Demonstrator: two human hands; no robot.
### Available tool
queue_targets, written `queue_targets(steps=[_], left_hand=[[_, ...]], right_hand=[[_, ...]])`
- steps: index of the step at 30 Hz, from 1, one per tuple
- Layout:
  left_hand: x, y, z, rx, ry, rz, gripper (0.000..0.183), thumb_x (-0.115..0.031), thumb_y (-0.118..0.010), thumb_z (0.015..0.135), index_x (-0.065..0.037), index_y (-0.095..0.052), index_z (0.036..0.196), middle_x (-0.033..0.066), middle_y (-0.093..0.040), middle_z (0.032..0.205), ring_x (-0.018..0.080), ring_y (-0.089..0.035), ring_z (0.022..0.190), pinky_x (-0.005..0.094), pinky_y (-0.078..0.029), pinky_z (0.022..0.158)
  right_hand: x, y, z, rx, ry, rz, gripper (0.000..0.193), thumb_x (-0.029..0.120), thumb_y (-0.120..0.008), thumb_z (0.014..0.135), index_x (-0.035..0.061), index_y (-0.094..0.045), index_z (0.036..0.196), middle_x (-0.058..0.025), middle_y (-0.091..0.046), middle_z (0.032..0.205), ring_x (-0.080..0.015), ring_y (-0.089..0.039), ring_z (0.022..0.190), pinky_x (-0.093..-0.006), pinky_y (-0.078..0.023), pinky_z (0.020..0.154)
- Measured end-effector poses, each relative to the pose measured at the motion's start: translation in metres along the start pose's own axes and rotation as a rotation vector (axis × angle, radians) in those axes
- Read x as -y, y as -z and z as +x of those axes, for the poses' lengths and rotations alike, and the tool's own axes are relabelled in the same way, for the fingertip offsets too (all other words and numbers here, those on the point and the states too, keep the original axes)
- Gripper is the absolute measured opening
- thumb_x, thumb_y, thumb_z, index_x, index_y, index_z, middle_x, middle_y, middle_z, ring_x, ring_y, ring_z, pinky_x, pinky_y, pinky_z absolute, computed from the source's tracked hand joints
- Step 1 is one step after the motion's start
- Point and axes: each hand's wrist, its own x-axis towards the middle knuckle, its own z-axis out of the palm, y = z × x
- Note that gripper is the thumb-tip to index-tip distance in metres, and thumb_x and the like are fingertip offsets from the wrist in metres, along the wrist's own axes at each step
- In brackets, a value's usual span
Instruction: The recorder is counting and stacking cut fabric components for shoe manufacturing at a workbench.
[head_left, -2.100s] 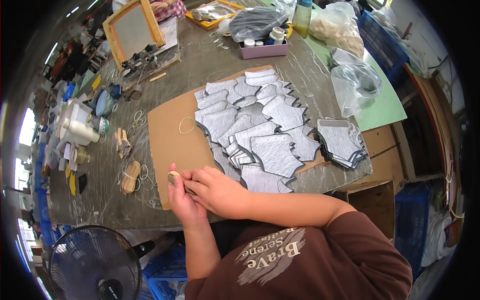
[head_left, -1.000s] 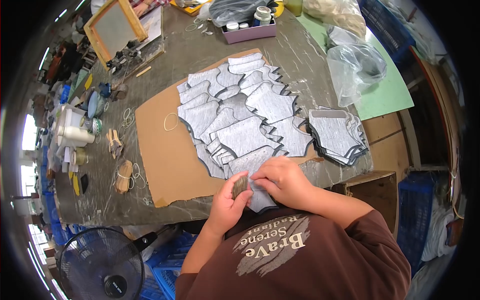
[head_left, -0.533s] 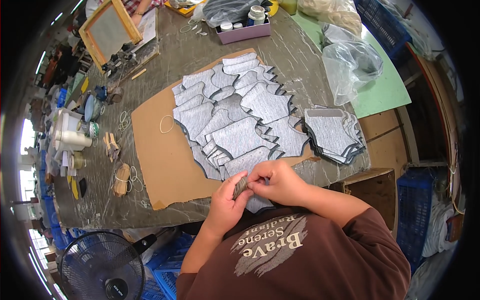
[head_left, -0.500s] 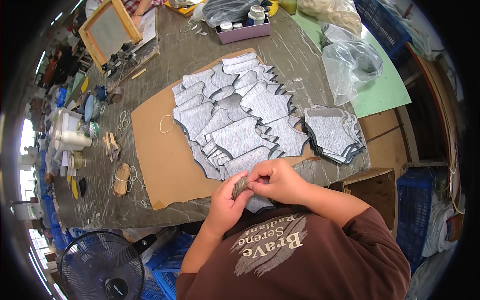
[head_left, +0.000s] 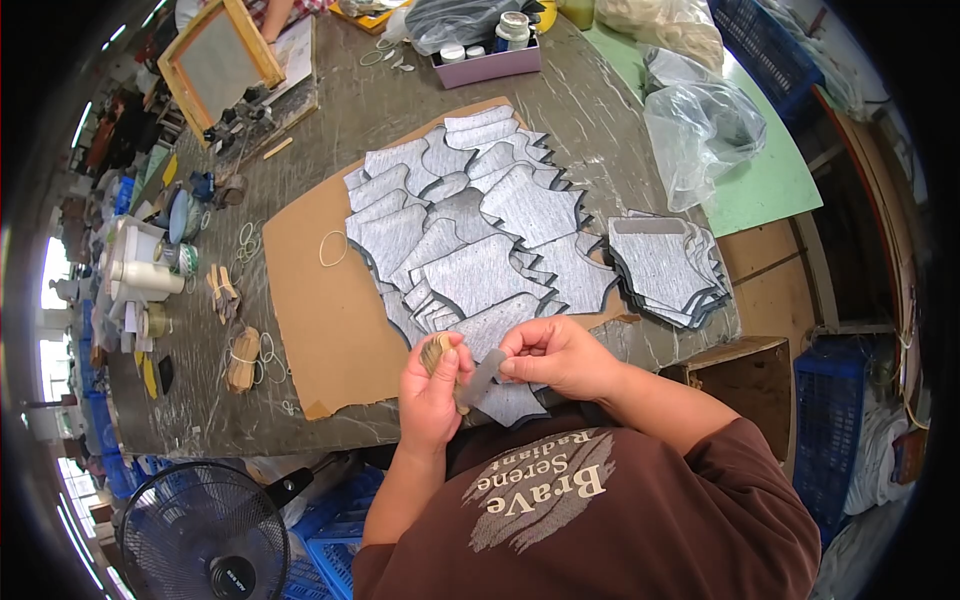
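My left hand [head_left: 428, 400] is closed round a small stack of brownish strips [head_left: 434, 352], the thumb pressed over its side. To its right, my right hand [head_left: 558, 358] pinches one end of a thin grey strip [head_left: 484, 376], whose lower end lies near the left fingers. Whether that end still touches the stack cannot be made out. Just beyond both hands, overlapping rows of grey cut fabric pieces [head_left: 470, 262] with dark edges cover a brown cardboard sheet [head_left: 325, 345]. The nearest grey piece [head_left: 510, 402] lies partly below the hands.
Another pile of grey pieces [head_left: 660, 262] sits at the right. Tied bundles [head_left: 242, 360] and rubber bands lie at the left. Farther off are a purple box [head_left: 490, 68] with jars, a wooden-framed screen [head_left: 220, 70], and clear plastic bags [head_left: 705, 135]. A fan [head_left: 205, 535] stands at lower left.
My hands have moved apart, the left one slightly leftward with the stack. A grey strip now shows between them in my right fingers.
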Motion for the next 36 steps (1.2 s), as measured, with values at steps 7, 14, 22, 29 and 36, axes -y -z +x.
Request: queue_targets(steps=[7,14,22,29,36], left_hand=[[-0.042,-0.009,0.01,0.279,-0.648,0.933,0.025,-0.004,-0.071,0.077,-0.001,-0.06,0.1,0.0081,-0.058,0.085,0.0166,-0.056,0.071,0.0252,-0.044,0.063],[-0.061,-0.023,0.019,0.61,-0.492,0.957,0.026,-0.003,-0.073,0.07,-0.003,-0.063,0.094,0.0092,-0.058,0.088,0.0218,-0.059,0.074,0.0289,-0.047,0.062],[-0.041,0.014,0.009,-0.011,-0.217,0.649,0.016,0.006,-0.07,0.073,0.0,-0.058,0.081,0.0068,-0.06,0.082,0.014,-0.056,0.069,0.0255,-0.045,0.064],[-0.049,-0.039,0.025,0.418,-0.548,0.997,0.03,0.005,-0.071,0.068,-0.004,-0.063,0.095,0.0079,-0.059,0.081,0.0187,-0.059,0.068,0.0263,-0.046,0.059],[-0.043,-0.022,0.028,0.587,-0.575,0.946,0.019,0.006,-0.07,0.067,-0.005,-0.063,0.081,0.0081,-0.06,0.083,0.0197,-0.061,0.068,0.0282,-0.048,0.056]], right_hand=[[-0.006,0.0,0.001,0.084,-0.006,0.128,0.006,0.004,-0.064,0.084,0.0,-0.063,0.087,-0.0021,-0.061,0.077,-0.008,-0.055,0.069,-0.0213,-0.045,0.064],[-0.006,0.0,0.0,0.214,0.001,-0.058,0.009,0.009,-0.053,0.091,0.003,-0.059,0.091,0.0017,-0.058,0.089,-0.0047,-0.049,0.083,-0.0218,-0.04,0.077],[0.008,0.03,-0.009,-0.11,0.504,0.477,0.012,-0.004,-0.045,0.088,0.0057,-0.049,0.082,-0.0071,-0.054,0.087,-0.019,-0.059,0.078,-0.0451,-0.051,0.086],[0.006,0.013,-0.011,0.049,0.138,0.039,0.009,-0.001,-0.046,0.089,0.004,-0.049,0.083,-0.0079,-0.052,0.093,-0.0164,-0.06,0.074,-0.0277,-0.048,0.066],[0.007,0.006,-0.01,-0.027,0.23,0.317,0.009,0.0,-0.05,0.089,0.0046,-0.052,0.082,-0.0074,-0.058,0.087,-0.018,-0.061,0.08,-0.0321,-0.049,0.08]])
